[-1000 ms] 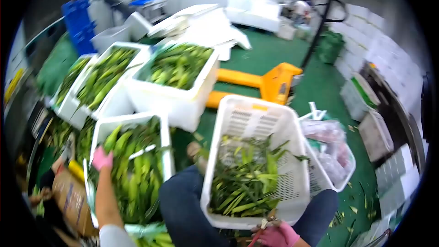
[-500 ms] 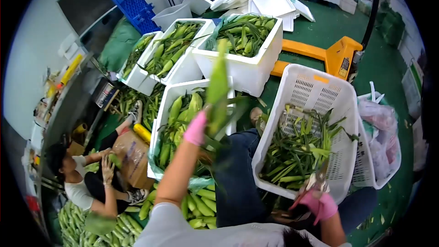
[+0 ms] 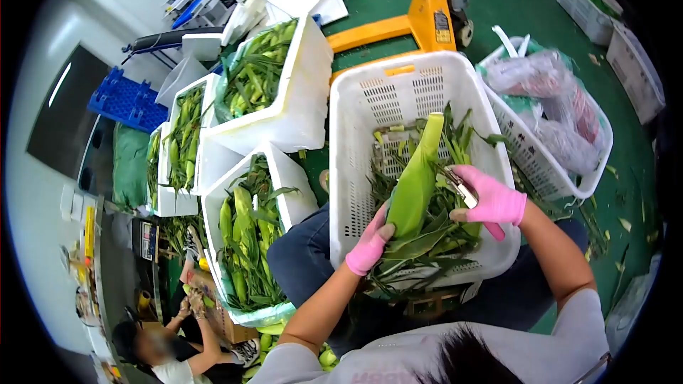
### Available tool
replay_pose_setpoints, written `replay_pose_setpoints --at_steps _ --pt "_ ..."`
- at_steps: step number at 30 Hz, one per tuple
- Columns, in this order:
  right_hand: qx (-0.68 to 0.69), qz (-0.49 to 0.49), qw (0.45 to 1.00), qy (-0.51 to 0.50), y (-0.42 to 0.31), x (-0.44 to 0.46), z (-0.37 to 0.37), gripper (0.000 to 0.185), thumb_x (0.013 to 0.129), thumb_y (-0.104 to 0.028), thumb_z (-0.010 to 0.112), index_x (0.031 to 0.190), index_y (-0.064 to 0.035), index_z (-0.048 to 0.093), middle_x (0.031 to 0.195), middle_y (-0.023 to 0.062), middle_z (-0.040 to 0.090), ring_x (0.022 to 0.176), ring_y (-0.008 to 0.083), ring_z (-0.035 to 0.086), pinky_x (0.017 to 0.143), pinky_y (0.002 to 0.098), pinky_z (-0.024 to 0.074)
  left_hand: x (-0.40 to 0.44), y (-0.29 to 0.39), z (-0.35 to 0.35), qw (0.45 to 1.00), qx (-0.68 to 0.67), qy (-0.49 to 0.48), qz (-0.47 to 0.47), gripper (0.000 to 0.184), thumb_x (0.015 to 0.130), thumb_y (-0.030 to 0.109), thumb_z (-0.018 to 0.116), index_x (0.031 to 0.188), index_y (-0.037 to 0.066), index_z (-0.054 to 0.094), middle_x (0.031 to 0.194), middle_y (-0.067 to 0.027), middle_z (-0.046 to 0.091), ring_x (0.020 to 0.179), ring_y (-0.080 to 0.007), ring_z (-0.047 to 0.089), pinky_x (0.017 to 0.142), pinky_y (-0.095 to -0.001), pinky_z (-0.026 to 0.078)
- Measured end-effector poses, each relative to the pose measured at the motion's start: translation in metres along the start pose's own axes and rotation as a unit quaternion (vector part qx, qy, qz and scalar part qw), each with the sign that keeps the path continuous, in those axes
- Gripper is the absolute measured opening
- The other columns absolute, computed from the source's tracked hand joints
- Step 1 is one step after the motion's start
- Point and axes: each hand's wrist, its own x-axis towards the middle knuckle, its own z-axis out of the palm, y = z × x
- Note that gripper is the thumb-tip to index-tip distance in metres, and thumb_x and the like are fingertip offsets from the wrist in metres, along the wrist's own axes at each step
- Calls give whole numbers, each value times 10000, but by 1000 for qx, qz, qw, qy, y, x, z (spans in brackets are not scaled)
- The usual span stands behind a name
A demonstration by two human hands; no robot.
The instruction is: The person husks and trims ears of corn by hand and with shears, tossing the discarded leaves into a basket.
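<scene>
My left hand [image 3: 370,243], in a pink glove, is closed around the lower part of an ear of corn [image 3: 414,195] in its green husk. The ear is tilted, its pale cut-looking end pointing up and away. My right hand [image 3: 492,200], also gloved in pink, grips metal pruning shears [image 3: 464,190] just right of the ear; their tips lie close to the husk, and I cannot tell if they touch it. Both hands are over a white plastic crate [image 3: 346,135] that holds loose green leaves [image 3: 420,267] and husk trimmings.
To the left stand a foam box of corn [image 3: 243,235] and a bigger foam box [image 3: 302,92] farther back. A yellow pallet jack [image 3: 430,18] is beyond the crate. On the right, a basket [image 3: 519,139] holds plastic bags. A co-worker [image 3: 160,352] sits at lower left.
The view has turned to the right. My left hand has brought the corn from over the foam box to above the crate. My right hand has raised the shears beside it.
</scene>
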Motion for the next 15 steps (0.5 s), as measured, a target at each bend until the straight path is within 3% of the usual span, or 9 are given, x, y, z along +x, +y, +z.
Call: replay_pose_setpoints --at_steps 2,3,5,8,10,12,13,14,15 --pt "-56 -58 997 -17 23 5 0 911 732 -330 844 1466 9 423 1291 228 553 1214 374 550 1082 413 447 -1 7 4 996 90 -21 16 1037 879 392 797 1616 6 178 1567 -124 397 1434 -211 399 1188 -352 313" --pt "-101 -75 992 -29 26 6 -5 922 721 -338 845 1464 7 422 1295 228 551 1230 385 540 1092 420 441 -3 4 0 996 90 -3 0 1110 791 227 884 1615 10 173 1527 -117 447 1386 -192 447 1161 -338 346" --pt "-166 -109 979 -47 32 9 -11 911 682 -349 841 1427 1 451 1255 228 558 1178 401 544 1047 437 458 -9 14 0 961 272 13 -49 1075 786 142 858 1611 15 180 1479 -113 502 1326 -173 498 1129 -327 388" --pt "-210 -134 966 -70 34 9 -7 822 693 -284 793 1394 4 472 1236 220 567 1162 401 548 1015 457 467 -18 20 4 970 215 -30 -105 1011 779 75 809 1599 21 219 1423 -97 535 1290 -155 514 1101 -313 407" --pt "-178 -145 971 -75 41 10 5 770 704 -236 758 1382 2 481 1212 224 584 1148 397 564 996 461 479 -21 14 -7 971 149 -46 -180 1059 733 64 835 1598 25 225 1465 -83 478 1350 -175 436 1155 -334 337" --pt "-115 -119 985 -57 59 9 28 727 725 -198 722 1377 9 478 1133 226 618 1066 390 616 937 453 513 -20 9 -17 967 120 -44 -221 1027 723 71 823 1578 17 257 1404 -83 529 1279 -187 499 1110 -344 396" --pt "-85 -104 990 -50 66 6 37 706 735 -179 704 1375 12 477 1093 228 635 1024 386 642 907 449 531 -17 13 -23 944 92 -38 -316 1018 718 104 825 1572 17 279 1368 -90 555 1210 -192 553 1073 -345 436" --pt "-31 32 994 -97 53 2 43 635 762 -155 676 1343 25 492 945 212 669 878 386 687 812 439 564 -17 4 -38 945 99 -50 -308 1013 720 135 829 1569 17 289 1366 -96 556 1183 -193 569 1065 -342 444" --pt "-83 -14 995 -49 69 0 61 557 791 -169 669 1290 32 521 866 189 677 826 369 705 772 436 572 -14 -2 -46 946 107 -62 -300 1010 722 166 834 1566 17 299 1363 -102 558 1157 -195 585 1057 -339 452"
